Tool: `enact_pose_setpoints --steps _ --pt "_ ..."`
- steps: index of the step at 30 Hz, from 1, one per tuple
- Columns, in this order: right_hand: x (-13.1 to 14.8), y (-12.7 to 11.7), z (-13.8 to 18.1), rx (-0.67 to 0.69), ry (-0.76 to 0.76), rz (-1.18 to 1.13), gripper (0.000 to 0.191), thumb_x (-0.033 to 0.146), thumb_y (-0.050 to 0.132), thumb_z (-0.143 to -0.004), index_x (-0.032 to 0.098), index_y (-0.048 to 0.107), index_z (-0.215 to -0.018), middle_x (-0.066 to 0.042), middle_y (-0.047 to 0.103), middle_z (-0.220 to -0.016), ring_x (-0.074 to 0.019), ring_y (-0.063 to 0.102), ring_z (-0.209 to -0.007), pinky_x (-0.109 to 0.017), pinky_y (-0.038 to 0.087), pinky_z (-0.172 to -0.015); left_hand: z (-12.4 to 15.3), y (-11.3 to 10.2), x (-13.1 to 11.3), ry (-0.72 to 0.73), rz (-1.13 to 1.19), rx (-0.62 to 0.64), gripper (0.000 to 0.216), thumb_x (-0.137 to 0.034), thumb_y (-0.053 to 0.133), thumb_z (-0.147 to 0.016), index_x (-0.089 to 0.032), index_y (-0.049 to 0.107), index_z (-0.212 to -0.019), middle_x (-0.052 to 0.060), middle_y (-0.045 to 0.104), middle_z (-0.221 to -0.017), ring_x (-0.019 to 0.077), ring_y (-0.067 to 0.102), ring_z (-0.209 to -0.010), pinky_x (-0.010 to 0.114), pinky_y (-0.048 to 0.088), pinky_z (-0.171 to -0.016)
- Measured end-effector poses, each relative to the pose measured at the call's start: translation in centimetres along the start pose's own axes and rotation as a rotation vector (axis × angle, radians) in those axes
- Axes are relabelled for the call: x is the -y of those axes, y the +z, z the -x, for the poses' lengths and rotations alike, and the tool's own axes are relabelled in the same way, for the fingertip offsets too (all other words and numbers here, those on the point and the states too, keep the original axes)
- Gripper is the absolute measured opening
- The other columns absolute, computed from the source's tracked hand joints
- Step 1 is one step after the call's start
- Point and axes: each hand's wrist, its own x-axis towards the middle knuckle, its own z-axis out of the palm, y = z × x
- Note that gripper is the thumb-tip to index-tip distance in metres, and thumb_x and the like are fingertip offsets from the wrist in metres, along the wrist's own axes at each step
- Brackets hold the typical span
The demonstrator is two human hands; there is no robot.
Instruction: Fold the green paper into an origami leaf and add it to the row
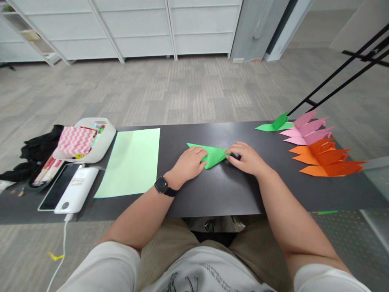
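Observation:
A folded piece of green paper (214,155) lies on the dark table between my two hands, pointed at its far left corner. My left hand (191,161), with a black watch (161,185) on its wrist, closes on the paper's left part, its fingers bent over the edge. At the right end, my right hand (245,157) pinches the paper between thumb and fingers. Part of the paper is hidden under the left fingers. Left of my left hand lies a flat sheet of pale green paper (133,160).
Folded paper figures stand at the right: a green one (275,123), several pink ones (306,129) and several orange ones (326,158). At the left are a white basket (105,142), a phone (59,188), a white power bank (77,190) with a cable, and black cloth (42,146).

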Motion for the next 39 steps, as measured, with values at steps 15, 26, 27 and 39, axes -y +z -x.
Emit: enact_pose_setpoints --steps 15,26,27,39 --pt "0.2 2.6 -1.2 -0.079 0.107 0.120 0.020 0.029 0.061 -0.101 0.026 0.071 -0.118 -0.009 0.080 -0.117 -0.0300 0.073 -0.109 -0.047 0.048 -0.099 -0.1 0.0 -0.4 0.037 0.083 0.014 0.026 -0.022 0.060 -0.103 -0.024 0.082 -0.118 0.009 0.077 -0.137 0.0309 0.069 -0.126 0.052 0.048 -0.117" --pt "0.2 3.3 -1.7 -0.074 0.104 0.212 0.014 0.028 0.063 -0.102 0.027 0.073 -0.111 -0.007 0.078 -0.112 -0.0280 0.071 -0.107 -0.044 0.044 -0.094 0.0 0.5 -0.9 -0.023 0.042 -0.002 0.030 -0.034 0.069 -0.102 -0.027 0.079 -0.129 0.010 0.075 -0.135 0.0327 0.065 -0.122 0.052 0.048 -0.111" --pt "0.2 3.3 -1.7 -0.076 0.105 0.217 0.014 0.027 0.063 -0.102 0.027 0.074 -0.111 -0.007 0.078 -0.112 -0.0279 0.071 -0.107 -0.044 0.044 -0.094 0.0 0.6 -0.9 -0.028 0.036 -0.004 0.029 -0.033 0.071 -0.101 -0.027 0.080 -0.127 0.010 0.075 -0.134 0.0331 0.065 -0.120 0.052 0.049 -0.109" --pt "0.0 3.6 -1.8 -0.080 0.122 0.244 0.015 0.028 0.065 -0.102 0.028 0.078 -0.111 -0.008 0.077 -0.111 -0.0289 0.069 -0.108 -0.044 0.045 -0.093 0.0 1.0 -0.8 -0.028 -0.006 -0.006 0.027 -0.034 0.072 -0.101 -0.027 0.081 -0.125 0.010 0.075 -0.133 0.0352 0.063 -0.114 0.053 0.048 -0.101"
